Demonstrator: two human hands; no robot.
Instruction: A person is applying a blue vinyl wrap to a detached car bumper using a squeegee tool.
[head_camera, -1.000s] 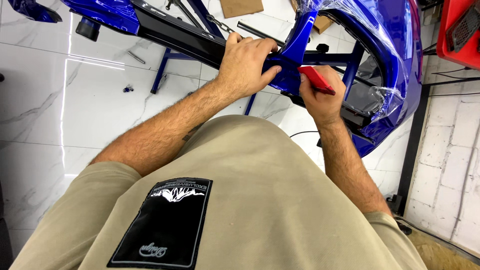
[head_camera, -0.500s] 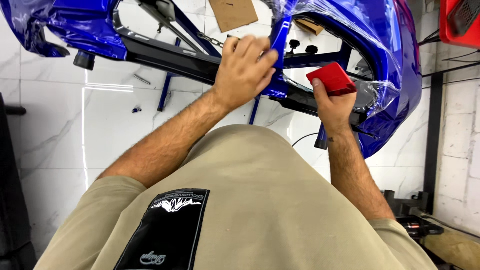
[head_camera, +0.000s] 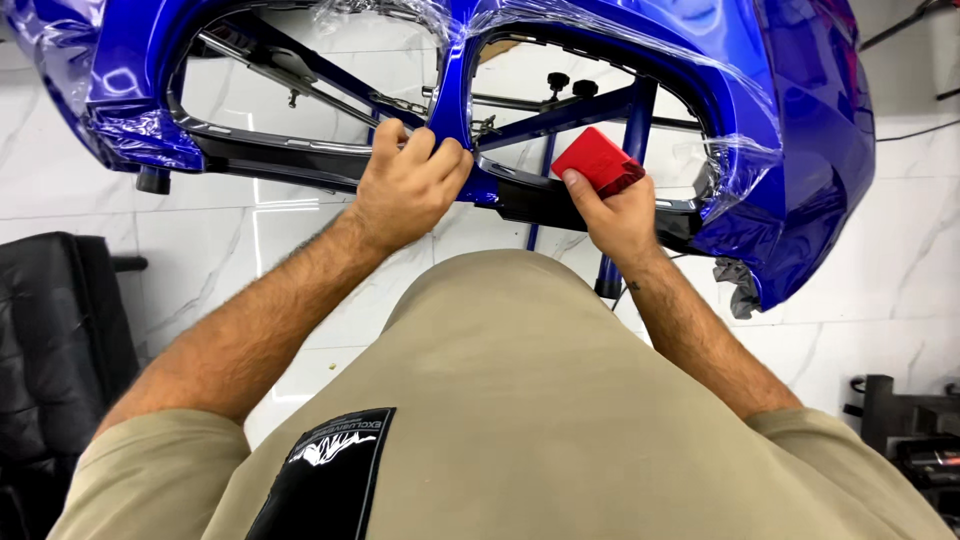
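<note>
A glossy blue car bumper (head_camera: 800, 110) wrapped in shiny film rests on a blue metal stand (head_camera: 610, 110) in front of me. My left hand (head_camera: 405, 185) is closed on the lower edge of the bumper's centre post, fingers curled over the film there. My right hand (head_camera: 620, 215) holds a flat red squeegee (head_camera: 597, 160) just right of that post, near the black lower trim (head_camera: 540, 200). Loose clear film (head_camera: 735, 165) bunches at the bumper's right opening.
The floor is white marble tile (head_camera: 880, 260). A black padded seat (head_camera: 55, 330) stands at the left edge. Dark equipment (head_camera: 910, 430) sits at the lower right. My beige shirt (head_camera: 540, 420) fills the foreground.
The view has tilted down, so the bumper sits higher and fuller in frame. My right hand has lifted the red squeegee up from the lower trim. My left hand stays on the centre post.
</note>
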